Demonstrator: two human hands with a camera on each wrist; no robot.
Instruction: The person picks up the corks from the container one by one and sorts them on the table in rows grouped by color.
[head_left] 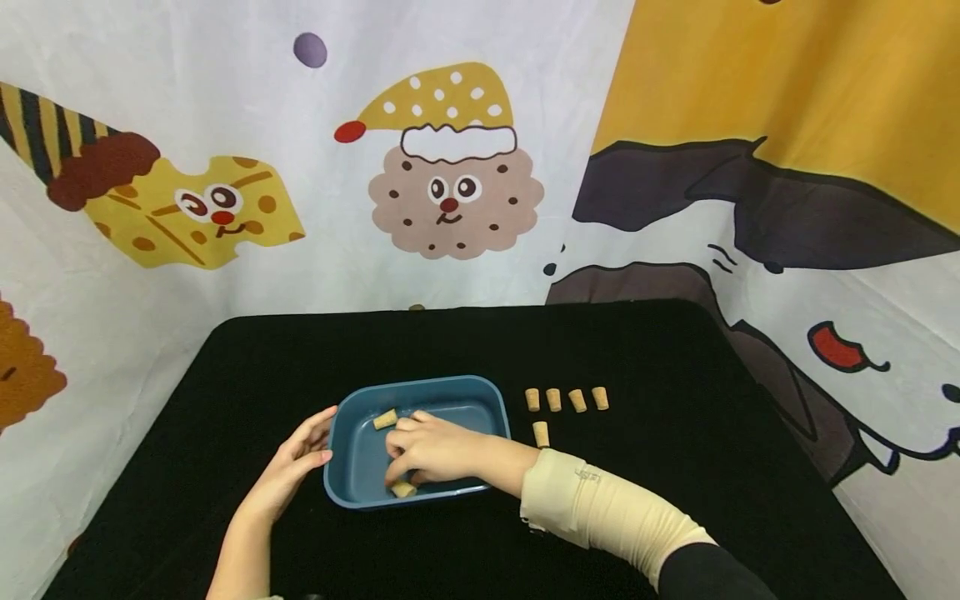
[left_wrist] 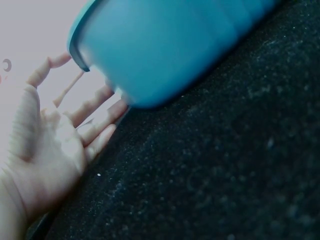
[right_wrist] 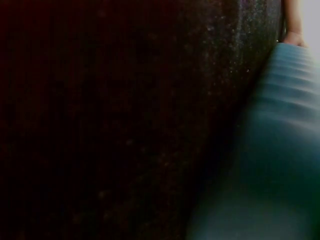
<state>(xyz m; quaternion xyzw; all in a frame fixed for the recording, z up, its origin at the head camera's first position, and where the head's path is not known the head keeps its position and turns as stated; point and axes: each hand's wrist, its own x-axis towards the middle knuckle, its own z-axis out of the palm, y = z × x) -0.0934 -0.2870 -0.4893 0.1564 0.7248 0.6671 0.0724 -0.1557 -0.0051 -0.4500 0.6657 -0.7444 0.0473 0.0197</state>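
Observation:
A blue tray (head_left: 417, 387) lies on the black table. My left hand (head_left: 288, 467) touches its left side with fingers extended; in the left wrist view the fingertips of that hand (left_wrist: 62, 122) meet the tray's outer wall (left_wrist: 150, 55). Inside the tray is my right hand (head_left: 435, 450), its fingers bent down at a cork (head_left: 404, 489) near the front wall; whether they pinch it is hidden. Another cork (head_left: 386, 419) lies near the back left inside. The right wrist view shows the tray's ribbed outer wall (right_wrist: 285, 100), not the right fingers.
Right of the tray, four corks stand in a row, among them a leftmost cork (head_left: 532, 400) and a rightmost cork (head_left: 600, 398). One more cork (head_left: 541, 434) is in front of them, near my right wrist. A patterned cloth (head_left: 322, 225) hangs behind the black table (head_left: 600, 333).

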